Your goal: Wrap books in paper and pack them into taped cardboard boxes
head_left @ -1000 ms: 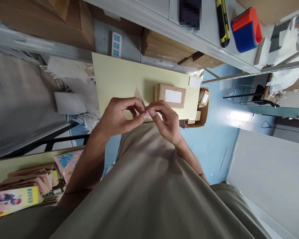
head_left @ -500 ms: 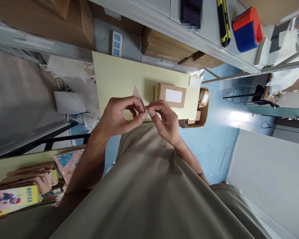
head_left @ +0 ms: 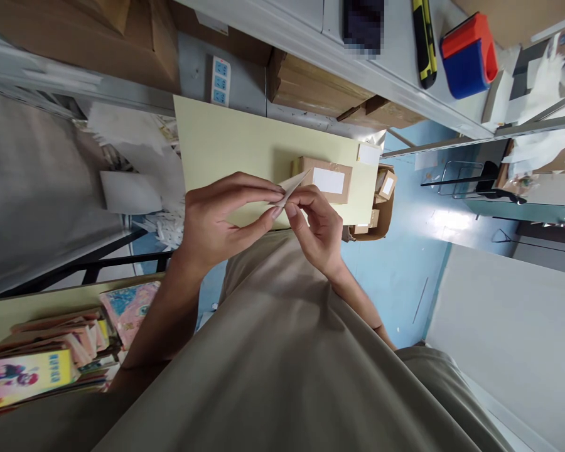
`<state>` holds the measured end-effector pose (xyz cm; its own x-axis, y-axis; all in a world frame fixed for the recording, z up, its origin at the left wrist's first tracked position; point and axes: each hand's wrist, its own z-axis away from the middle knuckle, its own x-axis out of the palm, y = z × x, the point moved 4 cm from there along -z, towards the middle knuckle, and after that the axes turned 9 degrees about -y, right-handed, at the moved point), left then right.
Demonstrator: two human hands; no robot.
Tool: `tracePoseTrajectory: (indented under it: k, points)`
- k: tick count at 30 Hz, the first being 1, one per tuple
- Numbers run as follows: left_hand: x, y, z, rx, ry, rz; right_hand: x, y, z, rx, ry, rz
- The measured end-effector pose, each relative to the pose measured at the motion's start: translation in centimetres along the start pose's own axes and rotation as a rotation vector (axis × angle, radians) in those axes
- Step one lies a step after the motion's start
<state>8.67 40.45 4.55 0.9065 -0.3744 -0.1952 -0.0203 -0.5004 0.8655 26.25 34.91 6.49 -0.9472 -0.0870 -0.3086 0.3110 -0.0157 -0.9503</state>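
Observation:
A thin whitish paper label [head_left: 292,186] stands up at an angle between my two hands. My left hand [head_left: 223,216] pinches its lower left edge between thumb and fingertips. At its bottom corner, my right hand [head_left: 315,229] has thumb and index finger closed on it, the other fingers curled. Just beyond my hands a taped cardboard box [head_left: 346,188] with a white label on top lies on the pale yellow table [head_left: 226,144]. The label in my hands partly overlaps that box from this viewpoint.
Another white label [head_left: 368,154] lies at the table's right end. Beside it stands an open carton [head_left: 381,220] holding small boxes. A shelf above carries a yellow-black cutter [head_left: 424,47] and a red-blue tape dispenser [head_left: 468,59]. Books and envelopes [head_left: 56,339] are at lower left.
The label has swung from leaning left to leaning right, over the box. My left fingers have straightened along it, and my right hand has shifted slightly right.

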Motion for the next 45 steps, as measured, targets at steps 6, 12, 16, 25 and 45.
tracePoseTrajectory:
  k: [6,12,16,25,45]
  points:
    - [0.1,0.0,-0.2,-0.076,-0.003,0.043,-0.3,0.3,0.0,0.056,-0.004,0.086]
    - [0.3,-0.7,0.1,-0.213,-0.03,0.12,-0.4,-0.3,-0.1,0.006,0.0,0.119]
    - [0.4,-0.8,0.1,-0.209,-0.02,0.234,-0.2,-0.4,-0.1,-0.015,-0.006,0.115]
    - [1.4,-9.4,3.1,-0.718,0.332,0.779,-1.7,2.7,-0.3,0.118,-0.053,-0.127]
    - [-17.7,-13.5,20.0,-0.871,1.193,0.082,11.2,11.2,-13.0,0.547,-0.347,-0.387]
